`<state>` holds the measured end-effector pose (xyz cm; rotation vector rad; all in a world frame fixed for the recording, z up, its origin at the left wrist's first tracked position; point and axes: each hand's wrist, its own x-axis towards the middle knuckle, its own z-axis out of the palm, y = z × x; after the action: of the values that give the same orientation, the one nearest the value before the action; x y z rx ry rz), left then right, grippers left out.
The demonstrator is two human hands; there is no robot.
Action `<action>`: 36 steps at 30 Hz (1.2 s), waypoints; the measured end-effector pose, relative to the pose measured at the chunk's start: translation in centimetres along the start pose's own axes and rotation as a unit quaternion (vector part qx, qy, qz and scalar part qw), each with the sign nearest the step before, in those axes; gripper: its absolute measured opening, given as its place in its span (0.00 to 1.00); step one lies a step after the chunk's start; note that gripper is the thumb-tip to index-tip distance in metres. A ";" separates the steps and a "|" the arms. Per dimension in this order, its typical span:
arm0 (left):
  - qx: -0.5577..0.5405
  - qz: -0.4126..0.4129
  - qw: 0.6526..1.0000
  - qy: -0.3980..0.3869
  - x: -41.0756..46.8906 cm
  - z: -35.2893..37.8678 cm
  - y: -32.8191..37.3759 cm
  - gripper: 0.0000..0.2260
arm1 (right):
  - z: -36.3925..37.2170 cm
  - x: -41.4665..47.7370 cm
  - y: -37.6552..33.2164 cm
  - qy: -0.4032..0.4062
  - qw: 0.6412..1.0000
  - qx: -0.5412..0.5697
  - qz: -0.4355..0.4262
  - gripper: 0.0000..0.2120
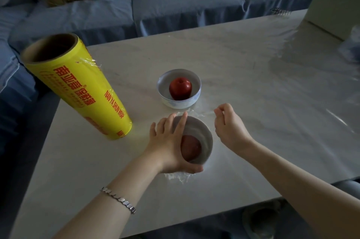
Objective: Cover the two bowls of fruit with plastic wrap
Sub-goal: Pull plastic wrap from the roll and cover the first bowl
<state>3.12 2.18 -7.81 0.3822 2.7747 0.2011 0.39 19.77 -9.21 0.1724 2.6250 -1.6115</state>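
Note:
Two white bowls stand on the pale table (243,75). The far bowl (179,100) is uncovered and holds a red apple (180,88). The near bowl (204,137) has clear plastic wrap over its top, and the apple (191,148) inside looks dull through the film. My left hand (167,143) grips the near bowl's left side, fingers spread over the rim and thumb under its near edge. My right hand (227,121) hovers just right of that bowl with fingers curled, seemingly pinching a thin edge of wrap. Crumpled film (178,177) bunches at the bowl's base.
A large yellow roll of plastic wrap (81,90) stands upright on the table's left part. A wide sheet of clear film (311,75) lies spread across the right side of the table. A blue sofa (175,4) with cushions runs behind the table.

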 end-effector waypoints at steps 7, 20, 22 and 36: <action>0.013 -0.008 1.000 0.006 0.1 0.1 0.0 0.60 | 1.8 1.0 2.7 0.018 0.990 0.053 0.130 0.09; -0.163 -0.199 0.965 0.044 -0.9 0.6 3.2 0.61 | 0.9 -2.2 2.4 -0.106 0.933 0.248 0.239 0.18; -0.164 -0.183 0.969 0.026 -1.8 0.3 2.7 0.63 | 1.0 -1.6 2.0 -0.107 0.947 0.209 0.221 0.18; 0.016 0.071 0.997 -0.019 0.5 -0.6 -0.6 0.62 | 1.3 0.5 -0.3 -0.036 0.963 0.210 0.168 0.09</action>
<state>2.29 1.72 -7.49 0.5853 2.7175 0.1826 -0.14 18.46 -9.58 0.5336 2.0256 -1.9659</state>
